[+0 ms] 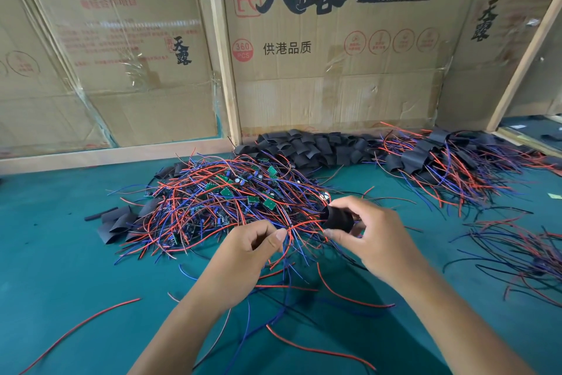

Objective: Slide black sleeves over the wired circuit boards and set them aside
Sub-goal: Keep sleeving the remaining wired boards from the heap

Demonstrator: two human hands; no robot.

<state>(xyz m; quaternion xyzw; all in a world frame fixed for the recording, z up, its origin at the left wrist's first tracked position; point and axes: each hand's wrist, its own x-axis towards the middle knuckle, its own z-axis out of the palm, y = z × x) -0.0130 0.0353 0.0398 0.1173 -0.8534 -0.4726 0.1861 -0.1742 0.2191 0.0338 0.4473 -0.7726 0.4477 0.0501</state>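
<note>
At frame centre right hand (369, 237) pinches a black sleeve (338, 219), left hand (249, 248) pinches wires (292, 230); sleeved pile (450, 161) upper right (done), big bare-board heap (225, 201) left.

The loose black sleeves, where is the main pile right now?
Head view: the main pile of black sleeves lies at the back centre, against the cardboard wall, just behind the tangle of wired boards.
</note>
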